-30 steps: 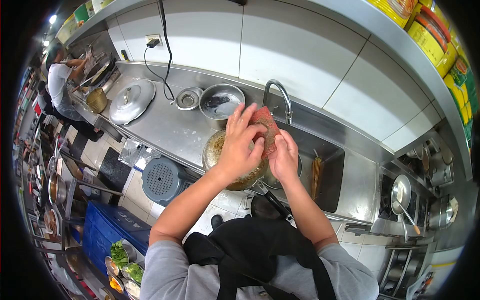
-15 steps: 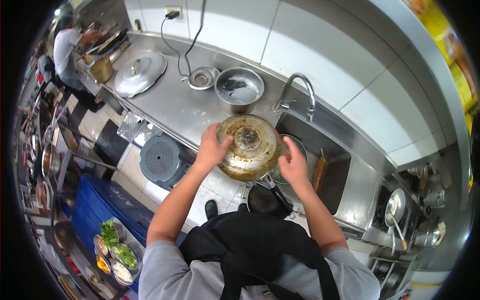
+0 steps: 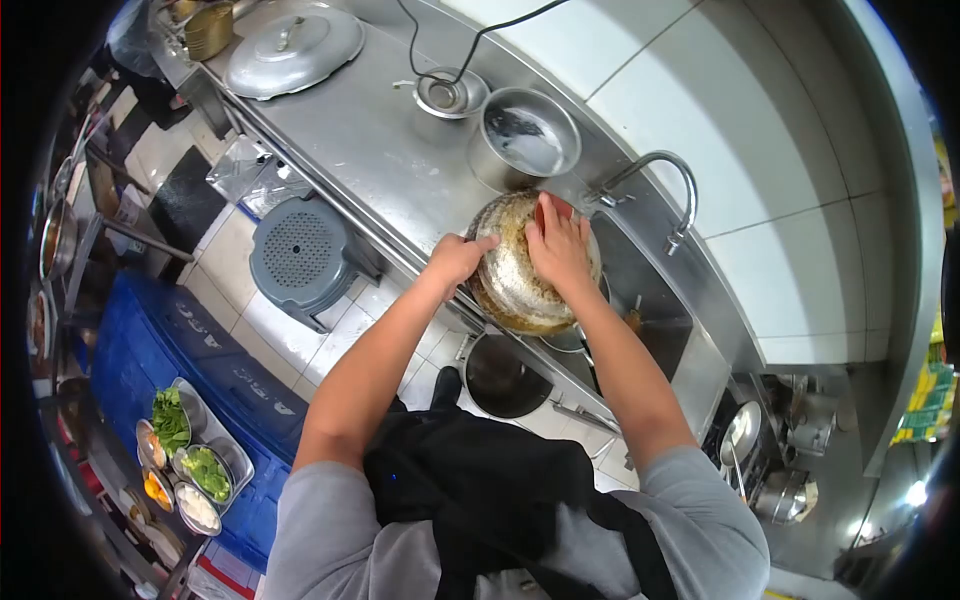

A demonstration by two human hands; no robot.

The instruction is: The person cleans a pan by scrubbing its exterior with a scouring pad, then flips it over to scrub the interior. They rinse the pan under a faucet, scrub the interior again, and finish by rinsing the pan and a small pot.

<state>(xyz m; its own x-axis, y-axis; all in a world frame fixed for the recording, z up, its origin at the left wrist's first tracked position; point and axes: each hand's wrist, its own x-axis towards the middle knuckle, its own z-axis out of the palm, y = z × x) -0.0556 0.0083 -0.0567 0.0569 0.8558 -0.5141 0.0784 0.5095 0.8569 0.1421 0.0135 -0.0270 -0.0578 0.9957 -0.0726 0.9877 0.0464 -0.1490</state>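
A stained metal pan (image 3: 512,285) is tilted at the near edge of the sink, its brown-marked underside facing up. My left hand (image 3: 460,264) grips its left rim, thumb on top and fingers partly hidden beneath. My right hand (image 3: 562,250) presses on the pan's upper part, holding a reddish pad (image 3: 553,207) that shows at the fingertips. The pan's handle is mostly hidden by my right forearm. Just behind the pan, a steel pot (image 3: 524,138) holds whitish, foamy liquid.
A curved faucet (image 3: 688,190) rises beside the sink (image 3: 655,285). On the counter (image 3: 375,165) are a large lid (image 3: 295,50) and a small bowl (image 3: 450,92). Below stand a grey stool (image 3: 300,255), a dark wok (image 3: 505,375) and a blue bin (image 3: 190,350) with vegetable bowls.
The view has shifted and turned. My right hand has moved from the pan's right side onto its underside, with the reddish pad now visible. The pan is turned, its handle now mostly hidden.
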